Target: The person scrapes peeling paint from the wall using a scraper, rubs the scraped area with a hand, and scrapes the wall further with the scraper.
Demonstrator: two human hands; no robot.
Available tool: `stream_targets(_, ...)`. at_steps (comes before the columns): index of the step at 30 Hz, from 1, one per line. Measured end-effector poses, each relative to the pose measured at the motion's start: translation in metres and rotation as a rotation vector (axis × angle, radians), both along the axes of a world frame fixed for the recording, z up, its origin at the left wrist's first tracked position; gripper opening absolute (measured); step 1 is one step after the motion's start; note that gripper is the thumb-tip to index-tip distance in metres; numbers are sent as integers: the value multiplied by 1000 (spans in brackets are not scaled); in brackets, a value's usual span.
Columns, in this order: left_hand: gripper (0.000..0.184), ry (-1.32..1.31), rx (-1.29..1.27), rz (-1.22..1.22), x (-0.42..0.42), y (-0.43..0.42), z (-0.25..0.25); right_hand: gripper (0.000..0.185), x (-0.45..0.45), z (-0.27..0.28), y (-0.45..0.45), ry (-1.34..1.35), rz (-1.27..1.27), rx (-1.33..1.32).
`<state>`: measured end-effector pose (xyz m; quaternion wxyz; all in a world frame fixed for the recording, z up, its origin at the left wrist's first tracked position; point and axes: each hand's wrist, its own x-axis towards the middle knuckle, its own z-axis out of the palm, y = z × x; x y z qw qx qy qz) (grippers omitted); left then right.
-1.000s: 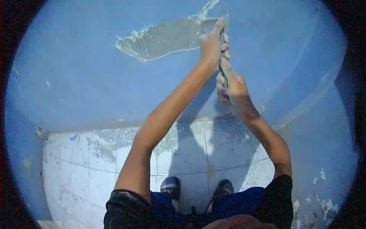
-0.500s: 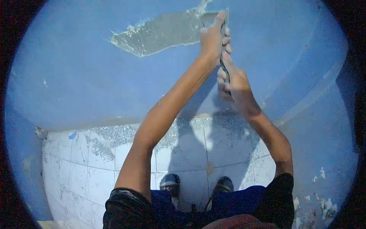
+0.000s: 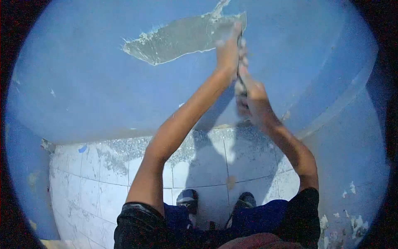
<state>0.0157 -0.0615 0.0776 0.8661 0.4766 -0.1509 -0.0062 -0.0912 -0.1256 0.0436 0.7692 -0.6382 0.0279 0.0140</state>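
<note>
Both hands on one slim, dark-edged scraper (image 3: 239, 40), at the right end of the gray patch (image 3: 174, 39) on the blue wall (image 3: 124, 91). Left grip (image 3: 228, 52) closed on the scraper's upper part, just below the patch's right end, one fingertip pointing up over the gray. Right grip (image 3: 253, 97) wrapped round the lower part, farther below the patch and slightly right of the left grip; the two are close together, but blur hides whether they touch. Scraper runs roughly upright between the fingers, tilted a bit; its upper end is blurred against the patch, so contact there is hard to tell. Patch has a ragged, pale left edge, and a whitish streak (image 3: 219, 9) rises from its top, toward the right end. Well below the patch, white tiled floor (image 3: 112, 199) with gray speckled residue (image 3: 176, 150) along the wall base; blue chip (image 3: 83, 149) on the tiles, below and left of the patch; brownish spot (image 3: 231, 181) below and right of it. Two dark shoes (image 3: 188, 198) on the floor, far below the patch. Black sleeves (image 3: 141, 222), dark blue shorts (image 3: 263, 213). Peeled white marks (image 3: 357, 226) on the side wall, far below and right of the patch.
</note>
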Motion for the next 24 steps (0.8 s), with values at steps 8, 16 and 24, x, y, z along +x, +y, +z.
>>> stream_targets(8, 34, 52, 142, -123, -11, 10, -43, 46, -2, -49, 2, 97, -16, 45)
stream_targets(16, 30, 482, 447, -334, -27, 73, -197, 39, -30, -202, -15, 103, 211, -441)
stream_targets(24, 58, 259, 714, -200, -45, 99, -128, 33, -12, -207, -29, -87, 290, -547)
